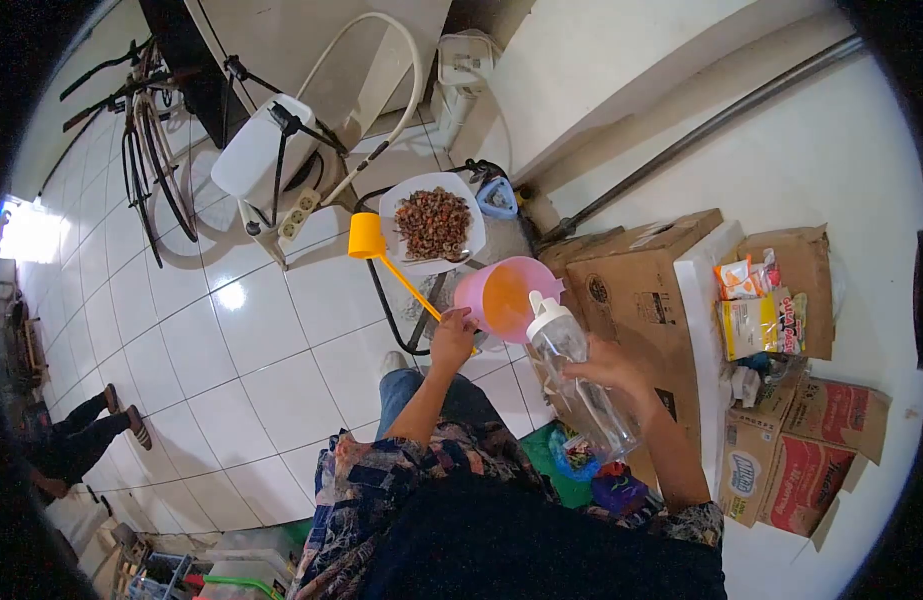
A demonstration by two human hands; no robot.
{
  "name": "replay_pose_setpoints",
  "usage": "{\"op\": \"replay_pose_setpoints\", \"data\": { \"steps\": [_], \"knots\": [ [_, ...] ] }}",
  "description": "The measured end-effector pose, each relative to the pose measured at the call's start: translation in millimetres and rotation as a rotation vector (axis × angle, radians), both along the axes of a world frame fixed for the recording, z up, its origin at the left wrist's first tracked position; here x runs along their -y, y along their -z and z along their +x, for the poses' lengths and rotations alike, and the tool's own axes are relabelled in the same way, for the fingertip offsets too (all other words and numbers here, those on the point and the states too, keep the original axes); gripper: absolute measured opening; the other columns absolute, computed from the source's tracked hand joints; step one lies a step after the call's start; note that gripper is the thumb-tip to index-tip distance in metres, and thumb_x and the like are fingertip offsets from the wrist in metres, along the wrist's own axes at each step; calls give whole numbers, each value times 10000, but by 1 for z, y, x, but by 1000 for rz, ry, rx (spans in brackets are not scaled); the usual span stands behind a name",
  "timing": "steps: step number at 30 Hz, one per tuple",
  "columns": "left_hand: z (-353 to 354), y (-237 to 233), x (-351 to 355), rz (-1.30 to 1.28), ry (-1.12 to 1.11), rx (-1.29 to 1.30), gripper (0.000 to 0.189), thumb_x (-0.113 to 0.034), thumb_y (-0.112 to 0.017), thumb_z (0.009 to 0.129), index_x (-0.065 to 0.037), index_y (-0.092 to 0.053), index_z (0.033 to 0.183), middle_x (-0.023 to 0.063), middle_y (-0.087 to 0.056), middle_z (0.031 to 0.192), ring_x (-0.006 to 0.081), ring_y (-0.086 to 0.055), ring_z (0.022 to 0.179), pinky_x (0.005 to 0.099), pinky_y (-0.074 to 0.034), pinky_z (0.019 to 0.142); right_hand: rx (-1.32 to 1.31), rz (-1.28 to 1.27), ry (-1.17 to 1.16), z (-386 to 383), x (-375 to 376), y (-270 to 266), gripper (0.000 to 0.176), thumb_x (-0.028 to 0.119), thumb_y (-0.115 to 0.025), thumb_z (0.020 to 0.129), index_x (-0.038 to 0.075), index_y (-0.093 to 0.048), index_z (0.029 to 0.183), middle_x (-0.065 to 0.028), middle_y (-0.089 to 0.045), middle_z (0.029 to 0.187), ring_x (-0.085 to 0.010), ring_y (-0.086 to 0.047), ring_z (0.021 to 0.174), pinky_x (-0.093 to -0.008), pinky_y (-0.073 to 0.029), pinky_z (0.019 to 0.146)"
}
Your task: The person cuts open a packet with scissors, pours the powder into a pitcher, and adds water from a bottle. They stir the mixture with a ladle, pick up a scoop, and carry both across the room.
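My left hand (452, 341) is closed at the near side of a pink plastic pitcher (471, 290) holding orange-brown liquid. The long handle of a yellow ladle (365, 236) runs through the same hand, its cup sticking out to the far left. My right hand (613, 366) is wrapped round a clear plastic bottle (593, 412) with a white spouted lid (547, 314). The bottle leans, its lid close to the pitcher's right rim; it looks empty. Beyond the pitcher, a white plate (393, 212) bears a heap of small brown and reddish pieces.
Cardboard boxes (626, 300) stand to the right, with food packets (749, 320) behind a white foam panel (703, 310). A power strip (299, 215) and a white container (266, 150) are at far left. Bicycles (146, 120) stand farther off; another person's legs (91, 430) show at left.
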State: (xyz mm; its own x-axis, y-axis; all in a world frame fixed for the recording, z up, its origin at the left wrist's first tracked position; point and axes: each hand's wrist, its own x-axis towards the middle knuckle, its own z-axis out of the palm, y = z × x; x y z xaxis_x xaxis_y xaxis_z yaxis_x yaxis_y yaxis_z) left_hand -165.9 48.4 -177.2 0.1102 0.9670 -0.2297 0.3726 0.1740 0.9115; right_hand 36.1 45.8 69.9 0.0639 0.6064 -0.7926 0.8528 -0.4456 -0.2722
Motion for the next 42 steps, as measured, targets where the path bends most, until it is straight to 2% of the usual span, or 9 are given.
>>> {"op": "replay_pose_setpoints", "data": {
  "steps": [6,10,12,15,28,31,33,39,42],
  "knots": [
    [-2,-11,-2,-93,-1,-1,313,-232,-602,811,-43,-572,1059,181,-528,1118,313,-571,953,387,-459,811,-43,42,-33,36,13,51,732,336,-734,607,-20,-457,1184,-223,-568,1081,-318,-551,1025,-371,-432,867],
    [-1,-14,-2,-202,-34,30,309,-241,-598,812,-54,-576,1057,171,-539,1111,316,-569,958,393,-455,818,-32,-13,40,3,-2,7,716,335,-742,597,-19,-480,1161,-214,-575,1069,-312,-560,1007,-369,-433,861],
    [1,-2,0,8,-4,-52,303,-252,-594,812,-69,-580,1052,159,-553,1102,320,-572,954,402,-451,822,55,-55,16,-1,-6,0,707,340,-747,586,-22,-495,1139,-202,-583,1053,-295,-570,983,-365,-435,852],
    [1,-4,0,-72,-22,-22,300,-258,-587,814,-70,-583,1048,152,-563,1092,324,-566,966,410,-447,826,7,50,-16,9,2,14,614,334,-750,604,59,-557,1118,-151,-623,992,-281,-598,922,-381,-454,822],
    [0,-8,-1,-148,-2,-14,316,-250,-598,812,-59,-585,1063,166,-526,1136,318,-561,986,401,-446,841,90,38,4,5,0,15,622,343,-745,589,58,-561,1110,-150,-634,932,-270,-615,863,-377,-475,775],
    [0,-14,-1,-121,-42,-9,309,-248,-577,830,-84,-565,1091,200,-551,1032,325,-573,908,387,-461,784,24,-57,48,-7,-9,-3,728,344,-716,604,-56,-447,1150,-227,-573,1040,-306,-561,990,-365,-429,849],
    [-2,-20,-2,-140,-25,-4,313,-256,-583,829,-83,-568,1090,197,-552,1035,322,-574,897,384,-462,781,-67,-50,48,-14,-13,-10,670,333,-706,610,-34,-486,1125,-201,-588,1001,-292,-569,952,-366,-433,831],
    [0,-9,-1,-92,-12,-13,299,-232,-578,830,-68,-574,1080,189,-558,1036,321,-566,911,381,-456,795,-98,-13,-16,35,5,69,547,324,-677,638,8,-546,1065,-126,-602,909,-234,-578,798,-358,-464,718],
    [0,-2,0,4,-4,-38,296,-207,-574,827,-48,-572,1076,182,-560,1040,322,-553,940,379,-444,820,-72,-181,143,-6,-15,15,540,328,-676,644,13,-539,1060,-108,-601,854,-194,-580,711,-352,-474,608]
  ]
}}
